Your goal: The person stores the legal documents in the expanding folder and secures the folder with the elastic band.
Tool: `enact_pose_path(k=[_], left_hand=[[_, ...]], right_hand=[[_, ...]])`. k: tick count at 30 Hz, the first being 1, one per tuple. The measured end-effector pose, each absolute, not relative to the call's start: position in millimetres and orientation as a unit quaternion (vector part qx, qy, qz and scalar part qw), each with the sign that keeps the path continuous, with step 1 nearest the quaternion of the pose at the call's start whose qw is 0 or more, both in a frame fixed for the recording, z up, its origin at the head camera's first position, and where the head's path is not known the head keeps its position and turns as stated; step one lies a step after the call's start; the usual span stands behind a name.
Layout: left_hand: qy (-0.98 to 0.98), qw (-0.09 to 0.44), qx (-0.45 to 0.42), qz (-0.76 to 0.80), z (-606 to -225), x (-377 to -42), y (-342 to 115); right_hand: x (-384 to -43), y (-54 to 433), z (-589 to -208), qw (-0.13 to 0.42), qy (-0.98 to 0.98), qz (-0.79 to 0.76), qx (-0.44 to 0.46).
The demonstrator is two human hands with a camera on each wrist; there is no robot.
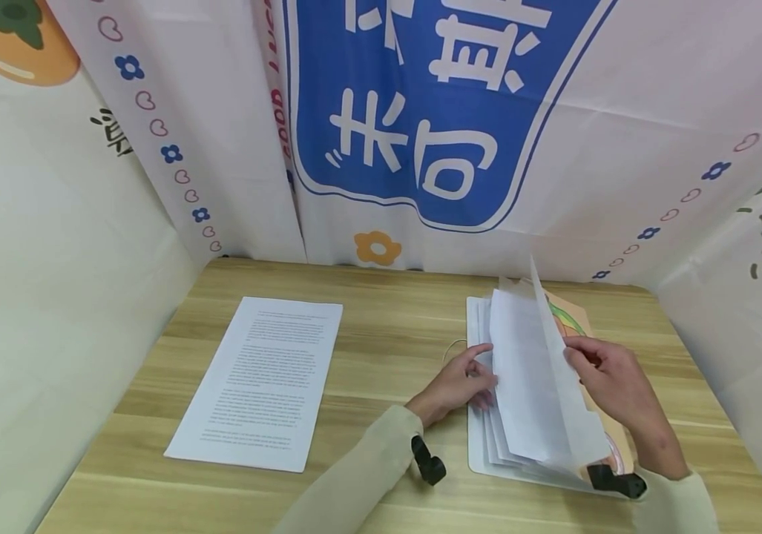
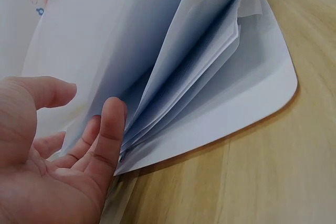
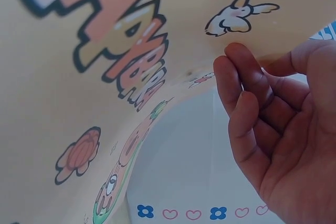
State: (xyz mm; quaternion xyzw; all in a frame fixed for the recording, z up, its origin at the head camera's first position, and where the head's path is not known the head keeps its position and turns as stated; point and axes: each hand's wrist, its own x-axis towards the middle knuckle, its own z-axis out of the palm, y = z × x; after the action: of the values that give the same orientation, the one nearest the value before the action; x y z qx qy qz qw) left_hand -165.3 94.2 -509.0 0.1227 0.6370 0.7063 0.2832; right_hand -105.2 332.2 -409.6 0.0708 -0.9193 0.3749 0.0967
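Observation:
A document folder (image 1: 527,386) stands partly open on the right of the table, with several white pocket leaves fanned out. Its tan cover (image 3: 47,119) carries cartoon prints and lettering, seen in the right wrist view. My right hand (image 1: 614,378) pinches the edge of the raised cover between thumb and fingers. At the folder's left side, my left hand (image 1: 457,382) touches the leaf edges, its fingers relaxed and the thumb apart. White sheets (image 2: 210,66) show inside a translucent pocket in the left wrist view.
Printed paper (image 1: 260,386) lies flat on the left of the wooden table (image 1: 394,319). A thin cord loop (image 1: 450,347) sits beside the folder's left edge. Patterned cloth (image 1: 220,111) hangs around the back and sides.

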Motion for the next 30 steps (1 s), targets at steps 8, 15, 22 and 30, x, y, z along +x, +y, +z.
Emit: enact_pose_path(k=[8,15,22,30], left_hand=[[0.66,0.277,0.127,0.687,-509.3,-167.1,88.1],[0.68,0.258,0.127,0.674,-511.3,-165.9,70.1],[0.723,0.196,0.168,0.641,-495.8,-159.1,25.3],[0.821,0.079,0.232,0.516,-469.8,-151.0,-61.1]], right_hand=[[-105.2,332.9,-410.2,0.097,-0.92,0.372,0.069],[-106.1,333.8,-411.2,0.097,-0.92,0.374,0.07],[-106.6,332.1,-412.7,0.095,-0.921,0.373,0.068],[-106.1,331.0,-414.2,0.103,-0.918,0.375,0.079]])
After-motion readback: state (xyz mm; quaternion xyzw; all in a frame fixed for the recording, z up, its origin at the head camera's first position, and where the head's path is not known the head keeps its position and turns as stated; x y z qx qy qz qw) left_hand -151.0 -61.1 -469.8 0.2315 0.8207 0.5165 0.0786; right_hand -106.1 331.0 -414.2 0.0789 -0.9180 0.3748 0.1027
